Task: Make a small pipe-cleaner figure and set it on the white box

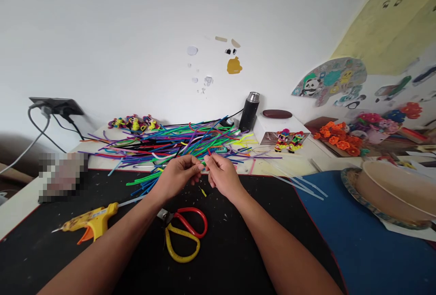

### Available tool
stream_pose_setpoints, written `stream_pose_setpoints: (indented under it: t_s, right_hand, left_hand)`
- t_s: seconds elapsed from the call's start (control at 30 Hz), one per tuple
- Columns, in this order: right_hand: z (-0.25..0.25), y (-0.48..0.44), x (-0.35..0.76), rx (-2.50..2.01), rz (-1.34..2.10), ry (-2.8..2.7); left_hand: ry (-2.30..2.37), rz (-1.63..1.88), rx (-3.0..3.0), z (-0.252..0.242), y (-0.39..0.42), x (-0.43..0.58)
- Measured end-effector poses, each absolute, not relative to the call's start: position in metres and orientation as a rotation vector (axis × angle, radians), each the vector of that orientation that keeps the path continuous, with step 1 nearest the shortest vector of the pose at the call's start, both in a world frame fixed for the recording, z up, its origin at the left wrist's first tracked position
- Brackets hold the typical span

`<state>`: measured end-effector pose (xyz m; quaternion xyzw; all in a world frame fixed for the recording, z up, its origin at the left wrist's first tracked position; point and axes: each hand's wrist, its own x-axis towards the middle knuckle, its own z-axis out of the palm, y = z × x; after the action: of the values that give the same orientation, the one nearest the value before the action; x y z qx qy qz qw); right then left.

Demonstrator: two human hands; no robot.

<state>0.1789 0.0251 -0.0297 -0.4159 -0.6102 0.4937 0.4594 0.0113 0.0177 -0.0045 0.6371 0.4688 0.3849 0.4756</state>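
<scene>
My left hand [179,176] and my right hand [224,177] meet over the back edge of the black mat [136,258]. Each has thumb and fingers pinched together, the fingertips almost touching. What they hold is too small and too covered to make out; a short red bit shows above my right thumb. Right behind them spreads a heap of colourful pipe cleaners [163,142]. Below lies a small yellow-green piece [203,191] on the mat. Scissors [184,236] with one red and one yellow handle rest between my forearms, blades partly hidden by my left arm.
A yellow glue gun [90,222] lies at left with a glue stick in its back. Behind stand a black thermos [250,113] and a white box [272,127]. Small pipe-cleaner figures [284,140] sit near it. Clear glue sticks [304,186] and a large bowl [402,186] are at right.
</scene>
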Motion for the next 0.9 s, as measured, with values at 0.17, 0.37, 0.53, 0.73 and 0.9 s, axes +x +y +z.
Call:
stream_pose_setpoints:
  t_s: [0.17,0.37,0.53,0.73,0.9]
  right_hand:
    - [-0.028,0.024,0.179,-1.031,1.227,-1.506]
    - [-0.036,0.028,0.177,-1.006,1.272,-1.459]
    - [-0.038,0.031,0.177,-1.05,1.259,-1.423]
    - [-0.032,0.027,0.179,-1.032,1.216,-1.468]
    - [-0.032,0.027,0.179,-1.047,1.205,-1.465]
  left_hand:
    - [1.318,0.957,1.844,0.001,0.011,0.01]
    - [1.449,0.962,2.089,-0.002,0.01,0.01]
    - [1.369,0.907,1.765,-0.008,0.017,0.008]
    - [1.243,0.96,1.73,-0.007,0.017,0.005]
    - [1.244,0.954,1.822,-0.006,0.014,0.005]
